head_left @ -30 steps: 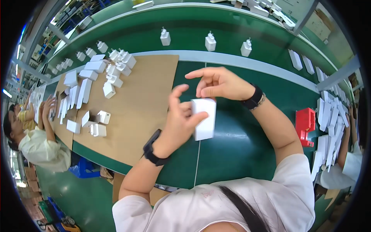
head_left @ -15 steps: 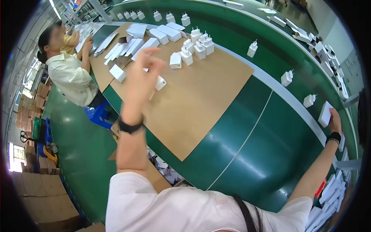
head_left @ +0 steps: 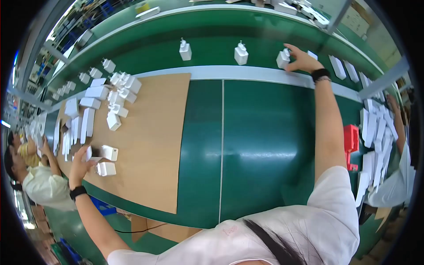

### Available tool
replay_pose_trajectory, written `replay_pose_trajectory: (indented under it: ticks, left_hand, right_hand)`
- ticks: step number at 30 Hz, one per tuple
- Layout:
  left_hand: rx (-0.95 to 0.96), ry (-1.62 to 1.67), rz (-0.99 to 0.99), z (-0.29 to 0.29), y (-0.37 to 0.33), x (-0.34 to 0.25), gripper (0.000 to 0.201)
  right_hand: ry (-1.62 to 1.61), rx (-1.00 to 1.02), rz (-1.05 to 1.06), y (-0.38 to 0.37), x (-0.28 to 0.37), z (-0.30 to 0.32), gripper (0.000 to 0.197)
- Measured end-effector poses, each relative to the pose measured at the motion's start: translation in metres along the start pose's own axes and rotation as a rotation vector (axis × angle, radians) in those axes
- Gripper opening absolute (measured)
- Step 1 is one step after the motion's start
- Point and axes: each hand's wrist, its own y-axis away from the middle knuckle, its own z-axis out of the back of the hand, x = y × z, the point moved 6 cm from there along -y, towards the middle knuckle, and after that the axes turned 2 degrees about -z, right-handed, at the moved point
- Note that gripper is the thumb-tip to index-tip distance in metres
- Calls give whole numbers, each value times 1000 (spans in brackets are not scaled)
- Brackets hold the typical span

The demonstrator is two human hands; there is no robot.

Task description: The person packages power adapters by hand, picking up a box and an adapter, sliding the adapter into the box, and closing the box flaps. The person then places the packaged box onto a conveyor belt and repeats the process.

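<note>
At the far right, my right hand (head_left: pixel 302 60) has its thumb and fingers closed about a white plug charger (head_left: pixel 283 58) with prongs up, on the green conveyor belt (head_left: pixel 212 46). My left hand (head_left: pixel 81 164) is low over the left side of the brown cardboard sheet (head_left: pixel 150 145). Its finger and thumb are round a small white box (head_left: pixel 88 153), partly hidden by the hand. Beside it lie one white charger (head_left: pixel 109 153) and another charger (head_left: pixel 106 168). Two more upright chargers, one charger (head_left: pixel 241 54) and another (head_left: pixel 185 50), stand farther left on the belt.
Several chargers (head_left: pixel 123 95) cluster on the cardboard's far left, beside white boxes (head_left: pixel 87 126). A red holder (head_left: pixel 351 141) and piled white boxes (head_left: pixel 375 128) are at right. A grey rail (head_left: pixel 260 73) separates table and belt. Co-workers sit at left; another person's arm (head_left: pixel 395 115) shows at right.
The view has swung round. My right hand has left a white box on the belt side and now grips a charger. My left hand, earlier raised and blurred over the cardboard, is now at a small box.
</note>
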Motion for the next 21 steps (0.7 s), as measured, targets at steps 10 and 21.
replay_pose_trajectory:
  ticks: [10,21]
  left_hand:
    - [-544,650,-288,2,44,-176,17]
    - [-219,789,-550,-98,-3,-372,49]
  right_hand:
    - [-656,-211,38,32,121,-12,56]
    - [-285,15,373,119,257,-34,32]
